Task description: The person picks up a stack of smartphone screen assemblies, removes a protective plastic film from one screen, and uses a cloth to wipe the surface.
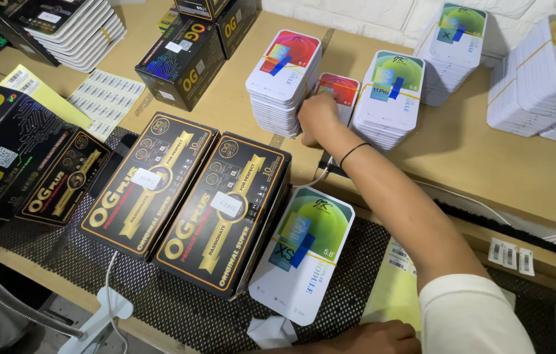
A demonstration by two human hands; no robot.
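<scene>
My right hand (317,118) reaches across the table with a black band on its wrist. Its fingers curl onto a low stack of flat white packs with a red-orange picture (340,88). That stack sits between a taller stack with a red picture (284,82) and one with a green picture (388,98). My left hand (373,337) shows only partly at the bottom edge, beside a yellow paper (393,288) and a crumpled white paper (271,331). Its fingers are hidden. A single white pack with a green picture (304,252) lies close in front of me.
Two long black-and-gold boxes (225,213) lie side by side on a black mesh mat (357,262), with more black boxes (2,151) at left and behind (183,62). More white pack stacks (543,78) stand at right. Label sheets (104,98) lie at back left.
</scene>
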